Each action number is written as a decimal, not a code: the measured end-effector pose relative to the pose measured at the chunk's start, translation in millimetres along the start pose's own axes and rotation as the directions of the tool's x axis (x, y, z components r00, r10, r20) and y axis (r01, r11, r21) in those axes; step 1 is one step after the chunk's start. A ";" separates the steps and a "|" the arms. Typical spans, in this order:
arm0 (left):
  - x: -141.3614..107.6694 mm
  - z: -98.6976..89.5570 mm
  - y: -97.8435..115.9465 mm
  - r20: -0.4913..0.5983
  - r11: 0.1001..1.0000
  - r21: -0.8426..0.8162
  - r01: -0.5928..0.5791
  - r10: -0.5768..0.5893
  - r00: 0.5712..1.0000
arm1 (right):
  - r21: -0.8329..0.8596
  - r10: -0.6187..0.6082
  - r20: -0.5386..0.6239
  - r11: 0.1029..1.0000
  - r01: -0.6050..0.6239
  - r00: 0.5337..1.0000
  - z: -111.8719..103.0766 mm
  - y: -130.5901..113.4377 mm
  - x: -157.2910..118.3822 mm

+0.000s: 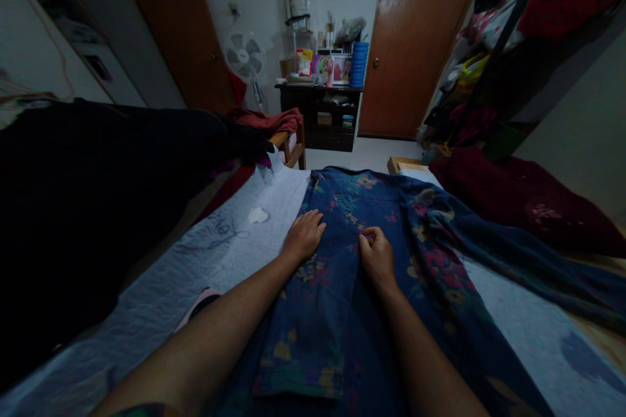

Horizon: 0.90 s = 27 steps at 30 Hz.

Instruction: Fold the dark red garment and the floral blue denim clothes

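Observation:
A dark blue floral long-sleeved shirt (376, 319) lies spread over the bed. Its left-side sleeve (303, 352) is folded over the body, cuff towards me, while the other sleeve (513, 251) stretches out to the right. My left hand (304, 234) rests flat on the shirt's left edge with its fingers extended. Beside it, my right hand (378, 254) has its fingers curled in, pinching the cloth near the inner edge of the folded sleeve. The fingertips of the right hand are partly hidden.
A pale patterned bedsheet (210, 267) lies under the shirt. Black cloth (98, 208) is heaped at the left, and a maroon pillow or cloth (528, 202) lies at the right. Beyond the bed stand a fan (244, 55), a dark cabinet (317, 137) and hanging clothes (508, 32).

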State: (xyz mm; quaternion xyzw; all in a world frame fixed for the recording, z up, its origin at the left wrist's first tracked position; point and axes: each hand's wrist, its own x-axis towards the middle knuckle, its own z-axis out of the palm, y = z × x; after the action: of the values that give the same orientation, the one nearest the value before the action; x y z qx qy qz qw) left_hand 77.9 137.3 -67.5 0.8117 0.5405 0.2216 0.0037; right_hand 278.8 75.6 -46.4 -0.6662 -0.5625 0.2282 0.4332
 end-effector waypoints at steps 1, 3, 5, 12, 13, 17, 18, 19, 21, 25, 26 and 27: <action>0.3 -0.8 0.7 0.009 1.000 -0.003 0.009 -0.009 1.000 | -0.047 0.002 0.009 0.999 -0.002 1.000 -1.1 -1.3 -0.4; 0.8 -2.8 2.4 0.031 1.000 -0.004 0.030 -0.029 0.999 | -0.181 0.000 0.023 0.984 0.004 1.000 -3.2 -4.7 -1.8; 0.8 -5.1 4.1 0.055 0.999 -0.003 0.046 -0.046 0.997 | -0.326 0.015 0.045 0.945 0.000 0.999 -4.4 -8.3 -3.5; -0.3 -10.3 6.9 0.116 0.998 0.022 0.057 -0.059 0.991 | -0.535 0.094 0.108 0.844 -0.022 0.990 -7.2 -12.1 -3.4; -0.3 -10.1 7.0 0.121 0.998 0.028 0.056 -0.059 0.991 | -0.527 0.105 0.109 0.850 -0.032 0.988 -8.1 -12.0 -2.6; 0.3 -7.9 6.7 0.127 0.998 0.041 0.055 -0.060 0.990 | -0.424 0.086 0.142 0.906 -0.017 0.986 -10.5 -10.8 0.1; 0.4 -7.4 6.4 0.124 0.998 0.043 0.053 -0.058 0.991 | -0.387 0.066 0.160 0.922 0.001 0.985 -10.2 -10.1 0.6; 0.4 -6.8 6.0 0.121 0.998 0.046 0.049 -0.054 0.991 | -0.350 0.043 0.180 0.937 0.023 0.983 -9.5 -9.1 0.9; 0.3 -6.1 5.2 0.109 0.998 0.054 0.039 -0.045 0.993 | -0.282 -0.003 0.222 0.957 0.067 0.975 -7.4 -6.6 1.3; -0.4 -5.7 4.3 0.090 0.997 0.067 0.022 -0.028 0.996 | -0.109 -0.068 0.249 0.989 0.097 0.966 -3.8 -0.9 3.1; -0.5 -5.7 4.3 0.087 0.997 0.069 0.022 -0.028 0.996 | -0.057 -0.081 0.238 0.994 0.098 0.968 -3.5 0.4 3.8; -0.6 -5.9 4.3 0.085 0.997 0.069 0.021 -0.027 0.996 | -0.014 -0.088 0.226 0.995 0.094 0.970 -3.6 1.4 4.6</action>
State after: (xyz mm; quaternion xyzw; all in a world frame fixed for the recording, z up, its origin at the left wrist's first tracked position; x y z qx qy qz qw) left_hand 79.4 133.6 -61.3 0.8136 0.5566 0.1680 0.0017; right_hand 283.6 78.8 -44.9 -0.6149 -0.6407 0.2752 0.3684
